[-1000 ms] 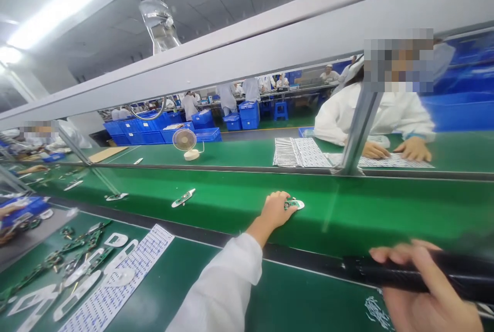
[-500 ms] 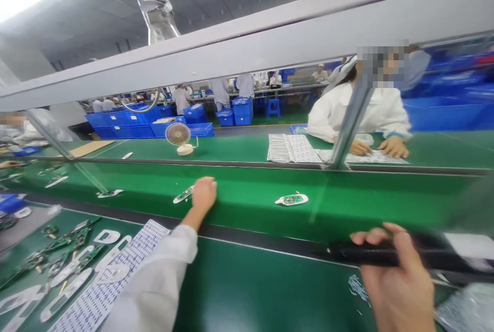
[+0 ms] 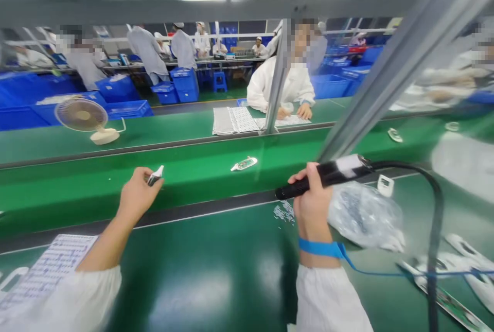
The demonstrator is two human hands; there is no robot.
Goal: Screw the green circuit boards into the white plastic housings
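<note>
Head view: L hand (image 3: 137, 194) pinches a small white-tipped piece (image 3: 155, 175) btw fingertips, above the green belt (image 3: 200, 182); looks light, prob fragile, so hold by edges. R hand (image 3: 311, 199) closed round black corded tool (image 3: 328, 174) over the counter (image 3: 200, 275); stiff, looks light, best gripped mid-barrel, w/ cord trailing.

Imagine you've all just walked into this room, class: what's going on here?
On a factory line, a person's left hand pinches a small white-and-black part above a green conveyor belt, while the right hand grips a black corded handheld tool. A blue wrist strap circles the right wrist, and a clear plastic bag lies beside that hand. A circuit board on a white holder sits on the belt. Across the belt, a co-worker in white has hands on printed sheets.
</note>
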